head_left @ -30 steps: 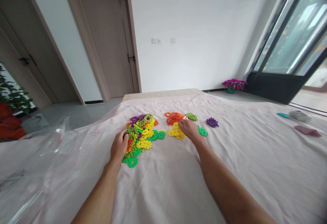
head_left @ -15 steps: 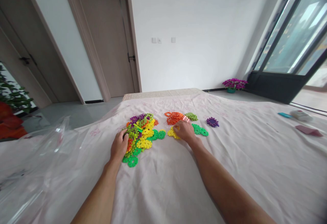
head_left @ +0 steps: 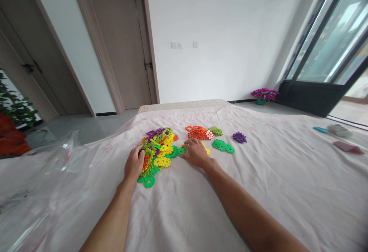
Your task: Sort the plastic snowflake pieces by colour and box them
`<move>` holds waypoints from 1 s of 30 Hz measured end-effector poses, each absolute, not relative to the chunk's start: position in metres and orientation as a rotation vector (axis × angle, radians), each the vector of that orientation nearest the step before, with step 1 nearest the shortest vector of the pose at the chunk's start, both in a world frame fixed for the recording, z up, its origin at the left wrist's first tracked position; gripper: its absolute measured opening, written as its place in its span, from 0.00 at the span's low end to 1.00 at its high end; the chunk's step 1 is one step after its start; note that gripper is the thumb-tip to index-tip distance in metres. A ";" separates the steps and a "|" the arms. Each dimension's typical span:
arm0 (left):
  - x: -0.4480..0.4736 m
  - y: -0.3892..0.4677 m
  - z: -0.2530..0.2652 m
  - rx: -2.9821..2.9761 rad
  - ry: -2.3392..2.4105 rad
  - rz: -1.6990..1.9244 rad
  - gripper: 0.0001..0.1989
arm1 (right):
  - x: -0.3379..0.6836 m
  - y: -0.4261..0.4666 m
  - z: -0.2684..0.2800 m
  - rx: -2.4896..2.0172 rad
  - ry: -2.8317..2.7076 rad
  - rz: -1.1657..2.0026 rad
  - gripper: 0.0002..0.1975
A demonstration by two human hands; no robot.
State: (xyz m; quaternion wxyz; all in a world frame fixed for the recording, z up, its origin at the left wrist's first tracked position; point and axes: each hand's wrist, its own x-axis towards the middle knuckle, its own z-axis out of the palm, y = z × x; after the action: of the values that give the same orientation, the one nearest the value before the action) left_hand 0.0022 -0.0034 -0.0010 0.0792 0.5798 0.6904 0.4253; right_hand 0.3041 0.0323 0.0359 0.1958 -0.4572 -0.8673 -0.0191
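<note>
A mixed pile of flat plastic snowflake-shaped building pieces, in yellow, green, purple, orange and lime, lies on the cloth. My left hand rests against the pile's left side, thumb and fingers apart, some fingertips hidden by the pieces. To the right of the pile, my right hand is open, palm down, its fingertips at a green snowflake piece. It partly covers some yellow pieces. Just beyond it lies a group of orange pieces with a pink piece at its right end.
Lime pieces, green pieces and a purple piece lie apart on the right. Clear plastic wrapping spreads over the left of the cloth. A pink cloth and a white packet lie far right.
My right hand has moved left from the yellow pieces to the green piece beside the pile, and its fingers have opened from a curled grip. The left hand stays put.
</note>
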 end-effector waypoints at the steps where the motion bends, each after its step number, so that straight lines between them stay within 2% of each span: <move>1: 0.002 -0.003 -0.001 1.739 2.064 1.274 0.21 | 0.304 0.032 0.036 -1.283 -2.430 -0.054 0.18; 8: 0.001 -0.002 -0.003 1.748 2.056 1.275 0.22 | 0.303 0.032 0.039 -1.329 -2.304 0.034 0.16; 12: 0.000 -0.001 -0.004 1.763 2.062 1.276 0.22 | 0.303 0.036 0.039 -1.294 -2.208 0.147 0.05; 14: 0.000 -0.001 -0.004 1.763 2.060 1.282 0.22 | 0.307 0.041 0.040 -1.290 -2.121 0.169 0.03; 21: 0.003 -0.003 -0.002 1.749 2.057 1.284 0.22 | 0.364 0.064 0.050 -1.720 -1.671 0.079 0.10; 25: 0.002 -0.003 -0.003 1.749 2.060 1.286 0.22 | 0.404 0.070 0.049 -1.944 -1.506 0.154 0.16; 30: 0.001 -0.002 -0.004 1.739 2.047 1.285 0.23 | 0.434 0.068 0.046 -2.139 -1.410 0.247 0.18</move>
State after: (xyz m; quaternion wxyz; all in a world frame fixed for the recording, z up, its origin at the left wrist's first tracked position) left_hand 0.0010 -0.0016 -0.0037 0.0819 0.5821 0.6851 0.4303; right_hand 0.4342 0.0680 0.0459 0.2803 -0.7978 -0.5258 0.0921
